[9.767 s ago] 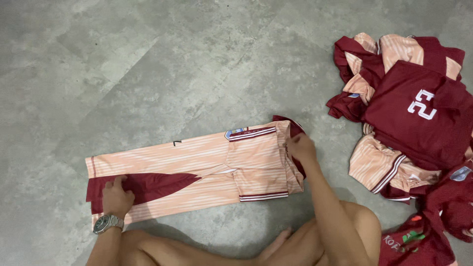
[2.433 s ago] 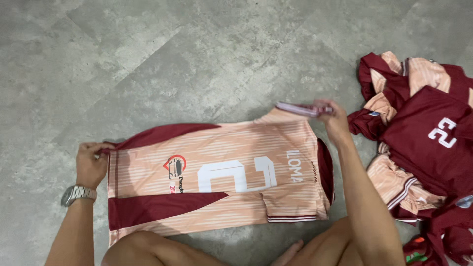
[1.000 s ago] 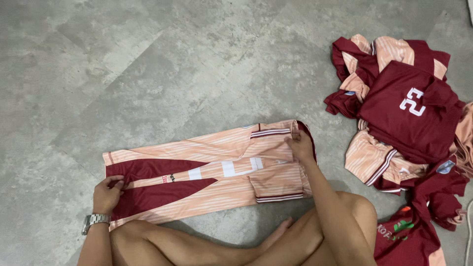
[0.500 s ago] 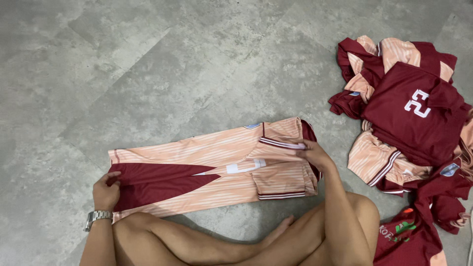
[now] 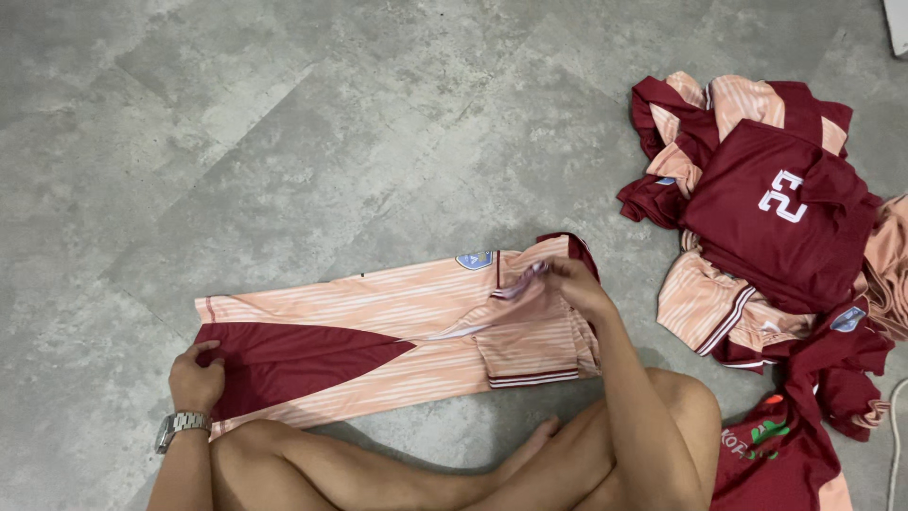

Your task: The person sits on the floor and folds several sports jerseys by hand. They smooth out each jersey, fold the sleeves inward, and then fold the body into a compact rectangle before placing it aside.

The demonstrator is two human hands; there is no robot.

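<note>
Grey stone-look floor (image 5: pixel 284 142) is seen beneath a folded peach-and-maroon striped jersey (image 5: pixel 397 326), laid flat lengthwise. A heap of maroon and peach jerseys (image 5: pixel 766 218) lies well beyond the right hand (image 5: pixel 577 284), which pinches the collar end. The hem end is gripped by the left hand (image 5: pixel 196 378), a metal wristwatch (image 5: pixel 180 424) just behind it.

Bare floor (image 5: pixel 312 123) left; jersey pile (image 5: pixel 766 218) rt.
</note>
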